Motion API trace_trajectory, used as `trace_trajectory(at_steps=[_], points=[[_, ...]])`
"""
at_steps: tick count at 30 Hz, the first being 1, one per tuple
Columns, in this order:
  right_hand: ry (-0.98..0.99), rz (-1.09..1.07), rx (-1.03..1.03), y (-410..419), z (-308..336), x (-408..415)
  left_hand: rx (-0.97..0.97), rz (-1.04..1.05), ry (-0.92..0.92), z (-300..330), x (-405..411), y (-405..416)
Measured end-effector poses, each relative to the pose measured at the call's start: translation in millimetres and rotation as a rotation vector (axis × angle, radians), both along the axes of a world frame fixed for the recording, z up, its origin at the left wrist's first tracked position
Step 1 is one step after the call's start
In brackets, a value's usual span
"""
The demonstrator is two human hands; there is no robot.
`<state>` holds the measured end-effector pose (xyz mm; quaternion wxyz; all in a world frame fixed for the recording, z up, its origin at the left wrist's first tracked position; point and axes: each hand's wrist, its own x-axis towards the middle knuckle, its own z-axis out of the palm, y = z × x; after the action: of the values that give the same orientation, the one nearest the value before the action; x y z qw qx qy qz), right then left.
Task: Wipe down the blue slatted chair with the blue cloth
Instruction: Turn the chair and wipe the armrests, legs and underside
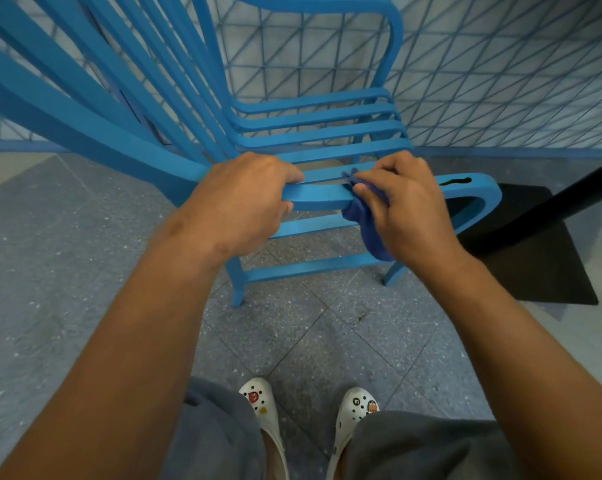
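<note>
Fingers of my right hand (407, 209) pinch the blue cloth (370, 230) against the chair (320, 199) arm rail; left hand (244, 199) grips that rail. Cloth's soft, limp: keep it bunched. Chair looks rigid, steadied at the rail.

blue slatted chair (313, 199): the back slats run out of the picture at 11 o'clock and 12 o'clock; the top of the back cannot be seen; the near slat is covered by both hands where they hold it
blue cloth (370, 230): mostly behind the right hand (407, 206); only a bunched edge at the fingers and a hanging fold below show; its full shape cannot be told
left hand (237, 202): the fingertips curl over the slat and are out of view
black pole (549, 199): cut by the edge at 3 o'clock; what it belongs to is unclear
white clogs (258, 403): the heels are hidden by grey shorts (216, 441) at 6 o'clock; the small charms are too small to read
</note>
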<state>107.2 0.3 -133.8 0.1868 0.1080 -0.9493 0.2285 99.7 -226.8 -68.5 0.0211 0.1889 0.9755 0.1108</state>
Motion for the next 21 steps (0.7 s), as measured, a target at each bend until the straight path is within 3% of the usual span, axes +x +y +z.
trace_trajectory(at_steps=[7,15,21], points=[[0.143,0.149,0.071,-28,-8,3,0.017,0.058,0.008,-3,-4,0],[0.04,0.057,-0.007,40,-5,-2,0.102,0.116,0.008,-6,-5,0],[0.07,0.204,0.008,-22,-8,-2,0.165,0.121,-0.01,-5,-4,2]])
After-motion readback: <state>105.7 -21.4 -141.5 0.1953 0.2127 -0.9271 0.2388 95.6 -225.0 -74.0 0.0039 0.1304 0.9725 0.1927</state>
